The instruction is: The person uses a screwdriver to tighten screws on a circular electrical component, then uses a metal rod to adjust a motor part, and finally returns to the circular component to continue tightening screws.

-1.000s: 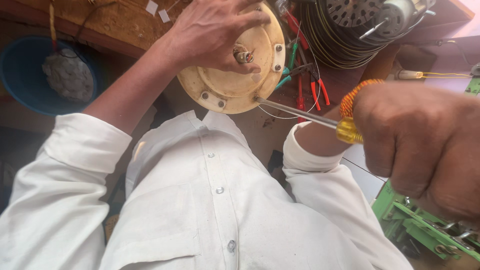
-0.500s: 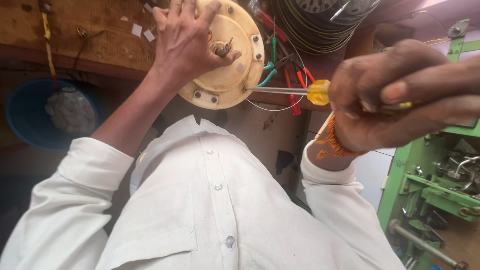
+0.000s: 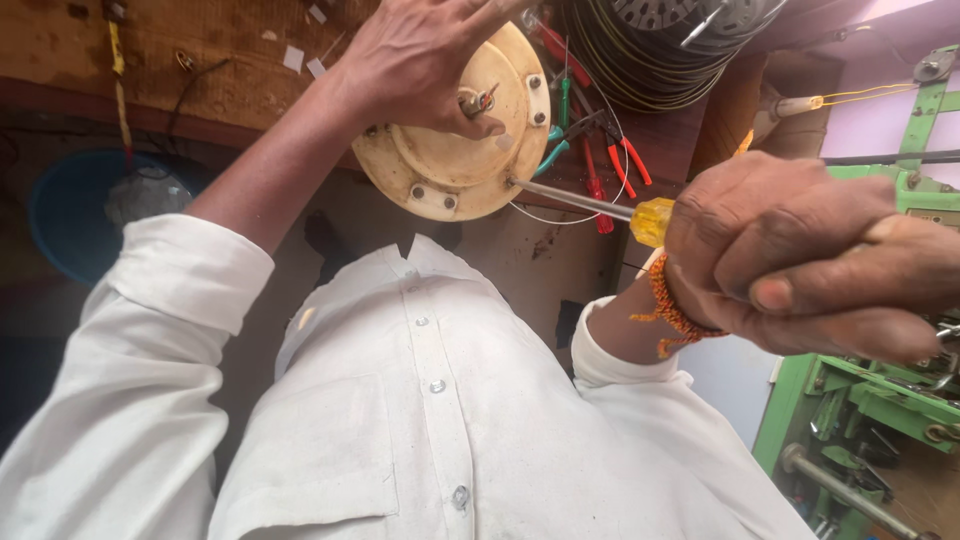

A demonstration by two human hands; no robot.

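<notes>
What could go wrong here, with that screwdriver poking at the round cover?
1. The screwdriver tip sits at the rim of the round cover; a slip could jab the left hand steadying it.
2. The cover hangs partly over the bench edge, so a hard push might tip it off.
3. Thin wires trail beside the shaft and could get snagged.

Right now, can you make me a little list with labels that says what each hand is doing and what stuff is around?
Left hand: left hand presses on top of the round cream metal motor housing, fingers by its centre shaft
Right hand: right hand grips the yellow-handled screwdriver
Screwdriver tip: at the housing's rim, by a screw
Wrist: orange braided thread band
Behind the housing: red-handled pliers; coil of dark wire
Left side: blue round tub
Right side: green metal machine frame
Clothing: white buttoned shirt
</notes>
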